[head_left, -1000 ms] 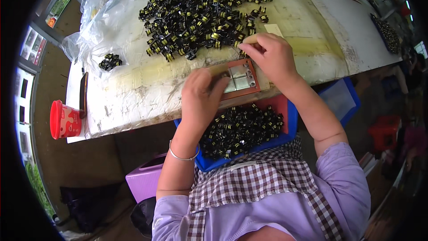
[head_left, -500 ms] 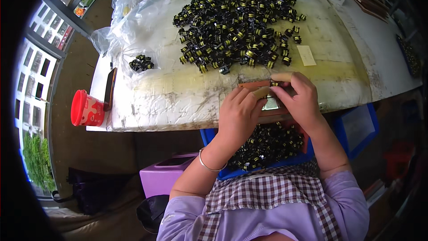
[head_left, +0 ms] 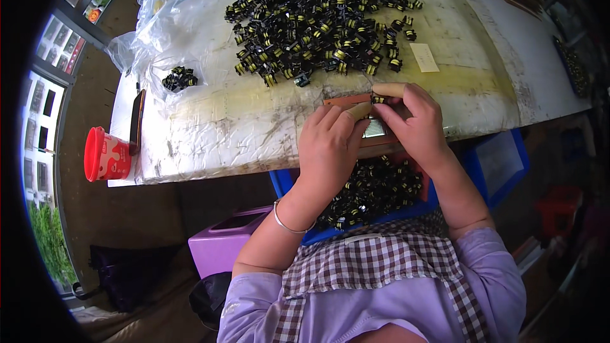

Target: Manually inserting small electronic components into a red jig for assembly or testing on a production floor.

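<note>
Between the thumb and index finger of my right hand [head_left: 416, 124] is a small black-and-yellow coil part [head_left: 379, 100]. My left hand [head_left: 327, 143] is closed, its fingertips meeting the right ones beside the coil; what it pinches is hidden. Tan covers wrap the index fingers of both hands. Under the hands, at the table's front edge, lies a reddish-brown board [head_left: 346, 100] with a ridged silvery metal block [head_left: 374, 128] on it. My fingers cover part of both.
A big heap of similar coil parts [head_left: 318, 19] fills the table's back middle. More coils [head_left: 381, 190] lie in a blue tray [head_left: 283, 181] below the edge. At left are a red tub [head_left: 107, 154], a phone [head_left: 137, 121] and clear plastic bags [head_left: 155, 19]. A paper slip [head_left: 424, 58] lies right.
The whole view has shifted, so the table and hands appear further up and left. Both hands keep nearly the same pose at the coil and board.
</note>
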Action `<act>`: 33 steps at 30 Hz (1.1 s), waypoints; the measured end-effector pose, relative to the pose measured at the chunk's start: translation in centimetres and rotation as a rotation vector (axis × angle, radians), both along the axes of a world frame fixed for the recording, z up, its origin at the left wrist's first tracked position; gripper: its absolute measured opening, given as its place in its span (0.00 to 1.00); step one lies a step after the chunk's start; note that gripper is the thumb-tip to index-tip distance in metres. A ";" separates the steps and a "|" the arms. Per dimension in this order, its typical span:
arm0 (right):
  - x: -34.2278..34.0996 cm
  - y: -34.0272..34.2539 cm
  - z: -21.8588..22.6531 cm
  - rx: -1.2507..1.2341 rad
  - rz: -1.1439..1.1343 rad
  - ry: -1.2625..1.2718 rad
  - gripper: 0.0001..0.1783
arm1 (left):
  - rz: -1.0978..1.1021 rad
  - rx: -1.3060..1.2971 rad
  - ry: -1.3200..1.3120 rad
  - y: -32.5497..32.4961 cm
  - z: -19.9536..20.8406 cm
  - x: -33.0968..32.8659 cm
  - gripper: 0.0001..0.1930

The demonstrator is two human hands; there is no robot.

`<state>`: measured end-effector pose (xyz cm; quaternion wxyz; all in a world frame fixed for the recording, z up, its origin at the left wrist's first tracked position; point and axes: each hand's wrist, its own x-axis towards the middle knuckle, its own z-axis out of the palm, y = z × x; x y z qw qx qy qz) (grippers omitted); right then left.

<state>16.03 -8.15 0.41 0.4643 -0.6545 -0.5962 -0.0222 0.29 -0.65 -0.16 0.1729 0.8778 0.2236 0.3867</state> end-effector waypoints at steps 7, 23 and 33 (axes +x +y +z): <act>-0.2 0.2 0.3 -0.004 0.008 0.011 0.16 | -0.053 -0.016 -0.075 0.6 0.2 0.2 0.07; -1.1 -0.3 1.4 -0.136 0.120 -0.052 0.13 | 0.315 -0.090 0.014 3.4 1.0 -0.7 0.10; -0.8 0.0 1.4 -0.069 0.187 -0.080 0.12 | 0.058 0.075 0.035 3.0 0.8 -1.3 0.21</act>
